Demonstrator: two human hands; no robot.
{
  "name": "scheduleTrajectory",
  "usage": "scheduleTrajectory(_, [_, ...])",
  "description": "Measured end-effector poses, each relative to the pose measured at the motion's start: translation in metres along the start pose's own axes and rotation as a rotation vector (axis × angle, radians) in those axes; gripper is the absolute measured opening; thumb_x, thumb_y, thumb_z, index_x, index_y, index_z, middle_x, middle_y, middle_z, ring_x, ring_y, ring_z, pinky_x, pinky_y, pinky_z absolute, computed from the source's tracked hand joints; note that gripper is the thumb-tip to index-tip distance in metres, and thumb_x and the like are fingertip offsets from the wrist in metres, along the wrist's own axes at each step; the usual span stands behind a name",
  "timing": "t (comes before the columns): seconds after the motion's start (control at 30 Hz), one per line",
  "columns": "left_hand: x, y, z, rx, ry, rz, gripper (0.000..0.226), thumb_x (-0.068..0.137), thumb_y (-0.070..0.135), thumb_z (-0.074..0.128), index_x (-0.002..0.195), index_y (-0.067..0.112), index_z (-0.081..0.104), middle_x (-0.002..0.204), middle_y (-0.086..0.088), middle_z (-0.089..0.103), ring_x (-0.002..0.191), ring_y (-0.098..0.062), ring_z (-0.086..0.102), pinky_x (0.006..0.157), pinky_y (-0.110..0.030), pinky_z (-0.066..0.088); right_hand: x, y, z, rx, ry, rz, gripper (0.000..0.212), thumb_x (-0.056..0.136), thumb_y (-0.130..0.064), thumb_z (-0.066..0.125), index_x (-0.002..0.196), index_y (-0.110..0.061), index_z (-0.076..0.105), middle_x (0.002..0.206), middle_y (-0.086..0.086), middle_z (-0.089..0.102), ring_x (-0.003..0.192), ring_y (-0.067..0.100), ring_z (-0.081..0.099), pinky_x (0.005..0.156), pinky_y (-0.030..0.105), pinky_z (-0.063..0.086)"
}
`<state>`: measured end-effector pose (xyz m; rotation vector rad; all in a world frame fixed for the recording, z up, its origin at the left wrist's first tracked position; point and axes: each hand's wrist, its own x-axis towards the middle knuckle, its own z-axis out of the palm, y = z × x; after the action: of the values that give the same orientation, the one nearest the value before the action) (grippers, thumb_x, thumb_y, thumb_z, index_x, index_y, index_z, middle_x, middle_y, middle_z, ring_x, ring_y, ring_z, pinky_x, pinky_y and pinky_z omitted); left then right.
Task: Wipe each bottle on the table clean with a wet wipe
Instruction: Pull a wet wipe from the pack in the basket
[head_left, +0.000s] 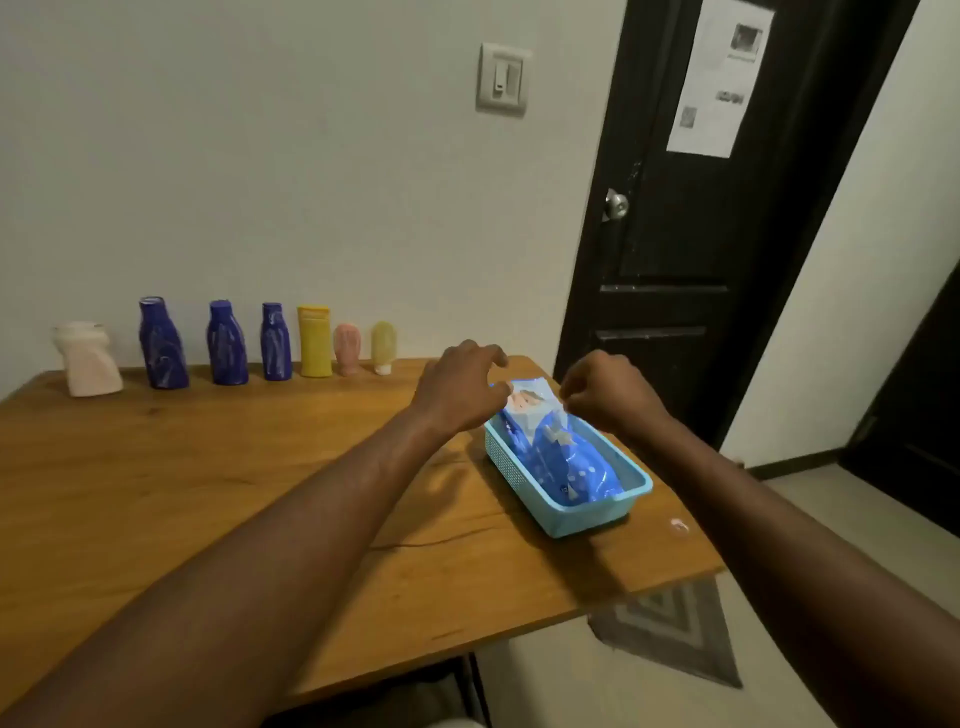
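Observation:
Several bottles stand in a row along the table's back edge: a pale pink bottle (85, 358), three blue bottles (162, 343) (227, 343) (276, 342), a yellow bottle (314, 340), a small pink tube (347, 348) and a small yellow-green tube (383, 347). A blue wet wipe pack (558, 452) lies in a light blue basket (571, 514) at the table's right. My left hand (460, 387) arches over the pack's far left corner, its thumb touching the pack. My right hand (608, 395) pinches the top of the pack near its opening with curled fingers.
The wooden table (208, 493) ends just right of the basket. A black door (691, 234) stands behind the basket, with a grey mat (675, 629) on the floor below the table's corner. A small clear scrap (678, 526) lies beside the basket.

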<state>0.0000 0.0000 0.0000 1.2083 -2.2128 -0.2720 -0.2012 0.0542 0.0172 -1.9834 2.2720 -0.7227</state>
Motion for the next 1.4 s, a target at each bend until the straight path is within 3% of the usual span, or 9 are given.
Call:
scheduleTrajectory(0.2, [0.012,-0.001,0.047,-0.012,-0.236,0.139,0.052,0.089,0.054,0.066,0.138,0.036,0.062,0.144,0.003,0.057,0.135,-0.021,0.048,0.112,-0.049,0.036,0.011,0.033,0.035,-0.095,-0.168,0.114,0.027,0.076,-0.02,0.085,0.102,-0.022,0.076,0.1,0.0,0.073,0.087,0.018,0.069,0.079,0.04,0.062])
scheduleTrajectory(0.43, [0.021,-0.006,0.071,0.106,-0.288,0.132,0.057,0.092,0.055,0.068,0.144,0.032,0.058,0.157,0.006,0.049,0.144,-0.022,0.041,0.116,-0.046,0.03,0.018,0.044,0.049,-0.064,-0.206,0.093,0.028,0.08,-0.026,0.085,0.107,-0.029,0.077,0.108,-0.003,0.071,0.093,0.015,0.066,0.066,0.028,0.049])
scheduleTrajectory(0.57, [0.02,-0.01,0.074,0.127,-0.256,0.132,0.054,0.093,0.049,0.068,0.144,0.033,0.058,0.155,0.007,0.05,0.142,-0.021,0.043,0.115,-0.045,0.029,0.018,0.046,0.051,-0.01,-0.214,0.071,0.032,0.081,-0.021,0.085,0.112,-0.026,0.076,0.117,-0.001,0.069,0.1,0.016,0.065,0.07,0.027,0.053])
scheduleTrajectory(0.73, [0.021,-0.015,0.077,0.108,-0.27,0.106,0.055,0.093,0.048,0.068,0.145,0.034,0.056,0.153,0.005,0.052,0.141,-0.02,0.043,0.114,-0.043,0.027,0.018,0.045,0.054,-0.011,-0.239,0.06,0.016,0.086,-0.019,0.079,0.101,-0.026,0.078,0.111,-0.004,0.071,0.095,0.015,0.067,0.08,0.036,0.062])
scheduleTrajectory(0.83, [0.021,-0.014,0.077,0.11,-0.288,0.095,0.056,0.094,0.048,0.068,0.146,0.033,0.054,0.154,0.004,0.052,0.141,-0.02,0.043,0.115,-0.043,0.025,0.017,0.043,0.053,0.023,-0.189,0.059,0.008,0.09,-0.018,0.074,0.096,-0.021,0.078,0.102,-0.003,0.069,0.09,0.014,0.065,0.071,0.028,0.058])
scheduleTrajectory(1.03, [0.021,-0.013,0.074,0.094,-0.315,0.088,0.056,0.093,0.043,0.071,0.145,0.032,0.056,0.154,0.004,0.05,0.143,-0.02,0.041,0.118,-0.044,0.02,0.009,0.045,0.042,0.485,-0.006,0.152,0.014,0.091,-0.016,0.066,0.081,-0.007,0.071,0.089,0.013,0.072,0.088,0.026,0.072,0.08,0.041,0.061])
scheduleTrajectory(1.2, [0.02,-0.011,0.073,0.103,-0.324,0.091,0.053,0.093,0.042,0.07,0.144,0.034,0.057,0.153,0.005,0.051,0.144,-0.02,0.04,0.119,-0.044,0.016,0.007,0.035,0.039,0.816,0.017,0.309,0.01,0.098,-0.015,0.054,0.092,-0.013,0.061,0.096,0.004,0.064,0.094,0.022,0.066,0.069,0.03,0.055])
scheduleTrajectory(1.33, [0.02,-0.012,0.074,0.106,-0.338,0.095,0.052,0.092,0.042,0.069,0.143,0.035,0.058,0.152,0.006,0.053,0.143,-0.02,0.041,0.119,-0.046,0.014,0.006,0.031,0.037,1.011,0.042,0.426,0.016,0.099,-0.024,0.047,0.094,-0.013,0.058,0.069,-0.003,0.06,0.076,0.019,0.063,0.067,0.033,0.049])
scheduleTrajectory(1.4, [0.021,-0.012,0.073,0.116,-0.339,0.11,0.051,0.092,0.038,0.068,0.142,0.035,0.059,0.15,0.007,0.055,0.142,-0.02,0.043,0.118,-0.048,0.013,0.006,0.028,0.033,1.064,0.054,0.455,0.02,0.099,-0.027,0.044,0.096,-0.013,0.057,0.069,0.0,0.063,0.074,0.019,0.064,0.07,0.034,0.05])
